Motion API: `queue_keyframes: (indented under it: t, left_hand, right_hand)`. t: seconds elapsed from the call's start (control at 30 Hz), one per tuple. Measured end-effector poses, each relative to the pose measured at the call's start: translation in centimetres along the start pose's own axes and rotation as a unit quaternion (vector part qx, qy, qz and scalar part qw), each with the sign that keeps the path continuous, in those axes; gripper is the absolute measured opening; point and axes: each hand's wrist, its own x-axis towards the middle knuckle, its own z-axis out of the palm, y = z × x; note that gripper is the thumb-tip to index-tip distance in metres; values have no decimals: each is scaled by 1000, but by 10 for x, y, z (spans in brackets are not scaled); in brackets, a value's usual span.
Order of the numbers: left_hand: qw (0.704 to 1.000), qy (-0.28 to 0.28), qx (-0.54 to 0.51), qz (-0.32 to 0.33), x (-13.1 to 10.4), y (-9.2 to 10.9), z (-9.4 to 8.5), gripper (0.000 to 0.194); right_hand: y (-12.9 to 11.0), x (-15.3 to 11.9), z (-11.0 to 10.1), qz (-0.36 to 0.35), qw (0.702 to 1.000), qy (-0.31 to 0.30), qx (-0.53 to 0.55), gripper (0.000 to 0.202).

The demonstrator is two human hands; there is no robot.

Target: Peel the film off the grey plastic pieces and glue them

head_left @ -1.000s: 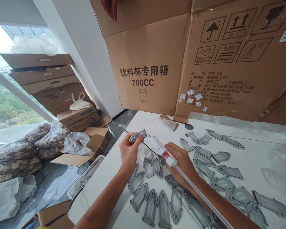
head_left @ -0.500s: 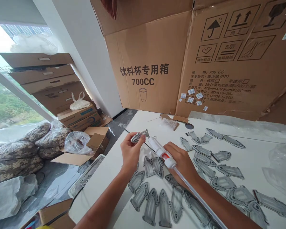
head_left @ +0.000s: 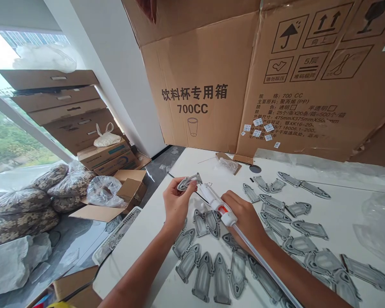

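Note:
Between thumb and fingers, my left hand (head_left: 177, 202) pinches a small grey pointed plastic piece (head_left: 188, 182) above the table. My right hand (head_left: 244, 214) is wrapped round a white glue gun (head_left: 215, 200), its nozzle up against or very close to the piece's right end; I cannot tell if they touch. A long translucent glue stick (head_left: 265, 261) sticks out of the gun's back and runs along my right forearm. Below my hands lie several more grey pointed pieces (head_left: 202, 277) in a loose fan, partly hidden by my right arm.
More grey pieces (head_left: 303, 246) spread over the white table (head_left: 157, 273) at right. Large cardboard boxes (head_left: 199, 64) stand along its back edge. A plastic crate (head_left: 115, 237) is beside the table's left edge. Cartons (head_left: 107, 156) and filled plastic bags (head_left: 22, 205) are on the floor at left.
Almost nothing differs. The grey piece and the glue gun's nozzle have shifted very slightly to the right together; both hands keep their hold.

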Motion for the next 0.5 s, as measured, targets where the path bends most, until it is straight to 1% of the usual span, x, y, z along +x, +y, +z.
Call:
queue_keyframes:
  t: [0.2,0.3,0.4,0.5]
  left_hand:
    - [999,7,-24,-28,0,2,2,34]
    - [999,5,-31,-36,-1,4,3,33]
    - [999,4,-30,-34,-1,4,3,33]
    - [999,5,-28,-31,-1,3,3,34]
  right_hand:
    - [1,-3,0,8,999,-28,-39,16]
    - [3,-4,3,10,999,-24,-31,16]
    - [4,-4,5,15,1000,-6,-22,18]
    - [3,-5,5,8,1000,-1,-13,19]
